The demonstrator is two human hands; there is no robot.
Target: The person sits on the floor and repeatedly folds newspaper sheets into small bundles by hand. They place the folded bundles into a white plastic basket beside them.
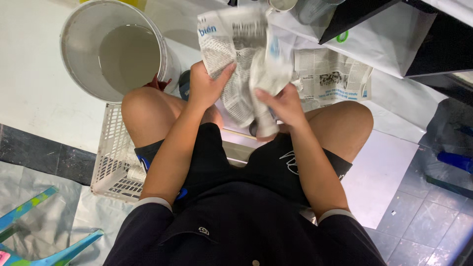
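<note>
I sit with both knees apart and hold a sheet of newspaper (231,44) up in front of me. My left hand (207,83) grips its left edge, thumb on top. My right hand (281,103) is closed on the crumpled right part of the sheet, which wraps a pale, elongated object (266,123) whose lower end points down between my thighs. What the wrapped object is cannot be made out.
A grey bucket (79,59) of murky liquid stands on the floor at the upper left. A white plastic basket (111,162) lies under my left leg. More newspaper (335,74) lies spread ahead. Black furniture (438,44) is at the upper right, a turquoise stool leg (24,207) at the lower left.
</note>
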